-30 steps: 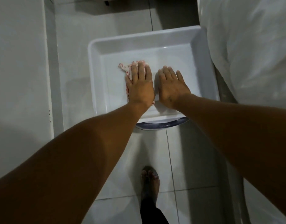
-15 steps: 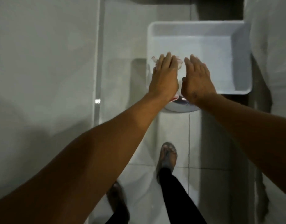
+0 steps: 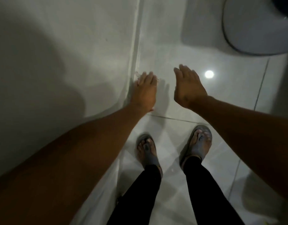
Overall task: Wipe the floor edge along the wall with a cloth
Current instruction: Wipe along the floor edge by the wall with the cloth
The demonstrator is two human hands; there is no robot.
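Fingers (image 3: 147, 77) of the left hand (image 3: 144, 93) lie flat together over the cloth (image 3: 137, 75), pressing it at the floor edge (image 3: 136, 46) by the wall (image 3: 58, 54); right hand (image 3: 188, 88) hovers open, empty. Wiping seems only starting, most of the edge is left. Round basin (image 3: 253, 30) stands well apart; sandalled feet (image 3: 148, 148) are near, nothing blocks

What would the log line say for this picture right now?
left hand: on cloth at wall edge | right hand: open, empty, above floor | step: wiping
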